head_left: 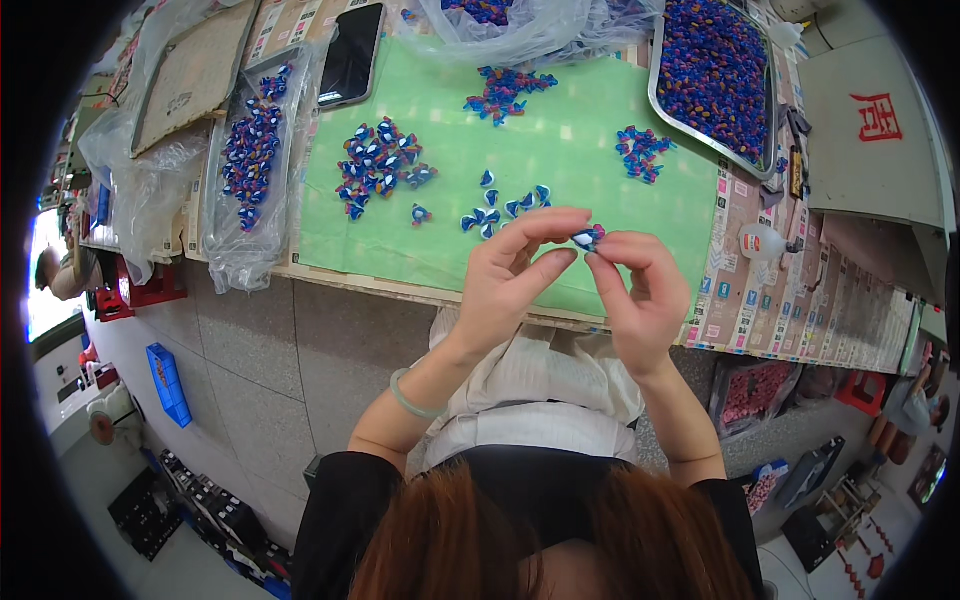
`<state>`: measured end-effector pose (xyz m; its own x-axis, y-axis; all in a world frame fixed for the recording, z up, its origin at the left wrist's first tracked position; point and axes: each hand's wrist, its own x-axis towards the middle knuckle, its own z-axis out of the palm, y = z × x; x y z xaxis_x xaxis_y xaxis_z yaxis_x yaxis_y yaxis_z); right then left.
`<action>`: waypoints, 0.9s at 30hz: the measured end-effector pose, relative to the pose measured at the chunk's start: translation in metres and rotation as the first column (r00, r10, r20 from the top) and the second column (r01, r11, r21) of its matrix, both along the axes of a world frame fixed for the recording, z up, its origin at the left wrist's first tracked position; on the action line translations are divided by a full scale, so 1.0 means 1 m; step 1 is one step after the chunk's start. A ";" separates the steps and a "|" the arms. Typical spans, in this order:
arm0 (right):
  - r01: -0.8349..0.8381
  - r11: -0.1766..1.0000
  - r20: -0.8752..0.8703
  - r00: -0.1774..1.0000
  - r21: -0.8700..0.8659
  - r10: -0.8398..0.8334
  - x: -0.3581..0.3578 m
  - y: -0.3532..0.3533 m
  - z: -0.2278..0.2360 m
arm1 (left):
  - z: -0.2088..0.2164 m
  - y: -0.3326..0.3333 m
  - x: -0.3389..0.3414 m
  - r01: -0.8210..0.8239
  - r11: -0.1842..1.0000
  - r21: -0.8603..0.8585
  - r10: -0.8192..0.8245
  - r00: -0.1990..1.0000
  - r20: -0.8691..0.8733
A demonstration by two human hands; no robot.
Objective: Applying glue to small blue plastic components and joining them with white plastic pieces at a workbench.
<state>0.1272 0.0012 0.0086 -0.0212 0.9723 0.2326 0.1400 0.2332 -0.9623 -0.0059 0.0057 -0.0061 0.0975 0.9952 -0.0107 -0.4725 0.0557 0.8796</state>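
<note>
Over the green sheet [540,135], a small blue-and-white piece with a reddish end [587,238] sits between the fingertips of both hands. My right hand [641,290] pinches it between thumb and forefinger. My left hand [518,268] has its thumb and forefinger closed around its other side; the exact contact is too small to make out. Just beyond the left fingers lie several blue-and-white curved pieces [486,216]. Farther left is a pile of assembled-looking blue, white and orange pieces [378,165]. Small blue-and-red pieces form two heaps, one far back [505,94], one at right [643,153].
A metal tray [655,98] full of small blue-and-red pieces stands back right. Clear plastic bags [545,40] lie at the back. A black phone [351,57] rests beside a plastic-lined tray [213,190] of pieces at left. A small white bottle [762,241] stands at right.
</note>
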 end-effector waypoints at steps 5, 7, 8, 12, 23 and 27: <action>-0.384 0.747 -0.711 0.683 -0.544 -0.167 0.011 0.008 0.004 | 0.006 0.002 -0.005 0.081 0.995 0.051 -0.063 0.955 -0.289; -0.346 0.763 -0.634 0.766 -0.546 -0.107 0.008 0.006 0.005 | 0.004 0.002 -0.006 0.096 0.994 -0.052 -0.103 0.983 -0.150; -0.347 0.762 -0.635 0.765 -0.547 -0.107 0.008 0.004 0.007 | 0.004 0.002 -0.007 0.120 0.981 -0.151 -0.123 0.992 -0.008; -0.247 0.869 -0.471 0.882 -0.428 0.019 0.008 0.002 0.010 | 0.005 0.001 -0.005 0.196 0.934 -0.298 -0.125 0.962 0.242; -0.175 0.949 -0.237 0.965 -0.260 0.113 0.008 -0.001 0.010 | 0.004 -0.001 -0.007 0.252 0.917 -0.310 -0.152 0.938 0.313; -0.134 0.973 -0.144 0.984 -0.187 0.108 0.005 -0.002 0.008 | 0.004 0.000 -0.007 0.252 0.905 -0.343 -0.136 0.934 0.329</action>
